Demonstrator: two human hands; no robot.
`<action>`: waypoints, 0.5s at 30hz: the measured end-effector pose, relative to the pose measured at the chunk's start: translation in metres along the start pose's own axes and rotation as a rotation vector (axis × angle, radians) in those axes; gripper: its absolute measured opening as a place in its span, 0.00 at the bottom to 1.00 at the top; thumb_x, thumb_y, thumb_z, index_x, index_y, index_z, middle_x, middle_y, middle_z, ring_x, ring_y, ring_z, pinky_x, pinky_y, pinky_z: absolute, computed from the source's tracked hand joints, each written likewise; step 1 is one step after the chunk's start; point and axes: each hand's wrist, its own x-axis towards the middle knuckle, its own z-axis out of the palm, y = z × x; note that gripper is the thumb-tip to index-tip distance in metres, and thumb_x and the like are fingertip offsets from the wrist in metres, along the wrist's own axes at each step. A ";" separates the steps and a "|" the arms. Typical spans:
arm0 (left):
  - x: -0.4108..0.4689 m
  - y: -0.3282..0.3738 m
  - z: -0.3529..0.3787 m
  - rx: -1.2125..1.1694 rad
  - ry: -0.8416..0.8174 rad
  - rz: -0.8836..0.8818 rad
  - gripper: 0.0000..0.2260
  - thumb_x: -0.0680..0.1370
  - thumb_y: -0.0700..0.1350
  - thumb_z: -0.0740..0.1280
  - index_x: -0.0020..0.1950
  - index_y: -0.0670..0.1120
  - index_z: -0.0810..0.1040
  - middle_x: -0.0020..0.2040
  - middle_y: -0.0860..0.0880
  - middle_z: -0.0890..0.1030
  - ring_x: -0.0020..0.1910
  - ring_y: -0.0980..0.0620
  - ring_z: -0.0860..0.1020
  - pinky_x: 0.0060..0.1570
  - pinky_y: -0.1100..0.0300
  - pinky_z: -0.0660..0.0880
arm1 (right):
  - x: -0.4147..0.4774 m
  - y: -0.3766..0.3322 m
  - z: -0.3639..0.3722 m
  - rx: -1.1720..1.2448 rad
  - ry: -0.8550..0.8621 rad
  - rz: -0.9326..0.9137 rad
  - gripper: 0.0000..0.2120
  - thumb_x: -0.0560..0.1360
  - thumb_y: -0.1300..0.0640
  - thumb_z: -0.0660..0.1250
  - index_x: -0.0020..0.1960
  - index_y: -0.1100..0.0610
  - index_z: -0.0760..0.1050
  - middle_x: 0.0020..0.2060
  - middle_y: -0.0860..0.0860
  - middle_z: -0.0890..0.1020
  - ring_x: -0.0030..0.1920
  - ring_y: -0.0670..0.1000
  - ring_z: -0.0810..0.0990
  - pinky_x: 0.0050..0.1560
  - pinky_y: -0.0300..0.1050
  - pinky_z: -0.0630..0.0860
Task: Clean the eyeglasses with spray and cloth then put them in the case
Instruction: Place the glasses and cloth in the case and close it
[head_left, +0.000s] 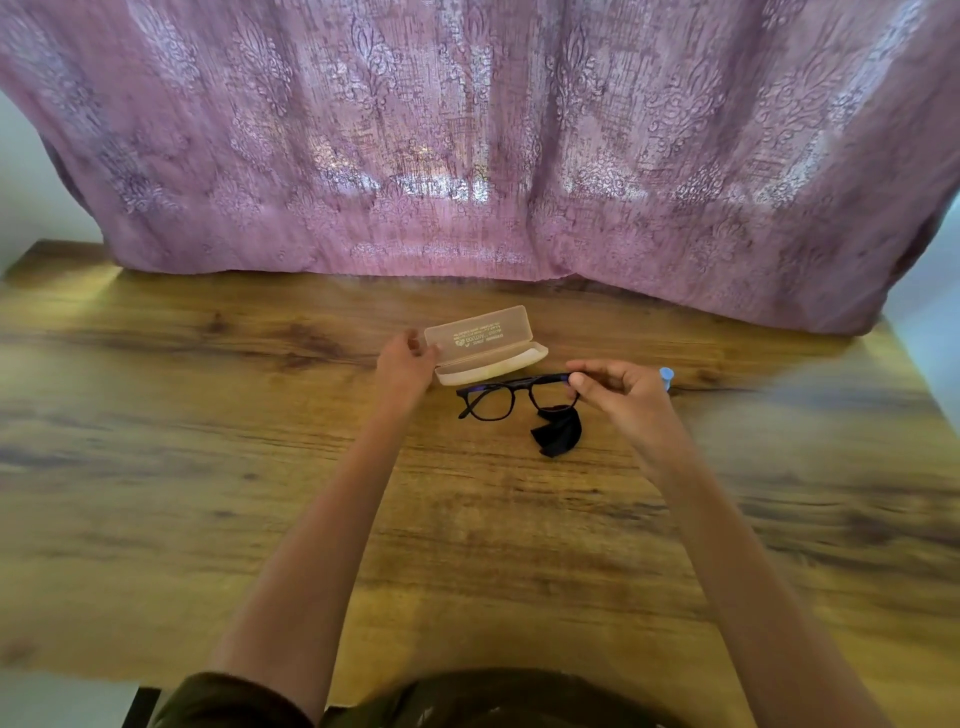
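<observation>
A pale translucent glasses case (488, 345) lies open on the wooden table (208, 441), its lid tipped up toward the curtain. My left hand (405, 366) grips the case's left end. My right hand (618, 395) pinches the right end of the dark-framed eyeglasses (511, 397), which hang just in front of the case. A crumpled black cloth (558, 434) lies on the table below the right lens. The blue cap of the spray bottle (666, 375) peeks out behind my right hand; the rest of it is hidden.
A pink patterned curtain (467, 156) hangs along the table's far edge. The table's near edge runs by my body, with a dark chair part (140, 706) at the bottom left.
</observation>
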 end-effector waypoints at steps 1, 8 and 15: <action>0.002 0.000 0.001 -0.016 -0.015 0.006 0.20 0.79 0.47 0.67 0.69 0.43 0.72 0.63 0.45 0.78 0.58 0.46 0.78 0.60 0.50 0.76 | 0.000 0.000 0.000 -0.001 0.003 0.006 0.09 0.76 0.59 0.70 0.56 0.55 0.82 0.47 0.52 0.86 0.52 0.46 0.83 0.52 0.36 0.76; 0.013 0.000 0.008 0.069 0.024 0.027 0.13 0.80 0.45 0.64 0.63 0.44 0.78 0.59 0.47 0.81 0.53 0.50 0.77 0.54 0.57 0.75 | 0.001 0.001 0.001 -0.012 0.010 0.019 0.09 0.77 0.59 0.69 0.57 0.55 0.82 0.47 0.51 0.86 0.52 0.46 0.83 0.52 0.35 0.76; 0.010 -0.005 0.006 0.054 0.064 0.106 0.12 0.81 0.43 0.63 0.61 0.41 0.79 0.55 0.45 0.82 0.52 0.49 0.78 0.54 0.55 0.76 | 0.000 0.001 0.002 -0.004 0.024 0.015 0.08 0.76 0.59 0.70 0.55 0.55 0.82 0.47 0.49 0.86 0.51 0.45 0.83 0.54 0.38 0.77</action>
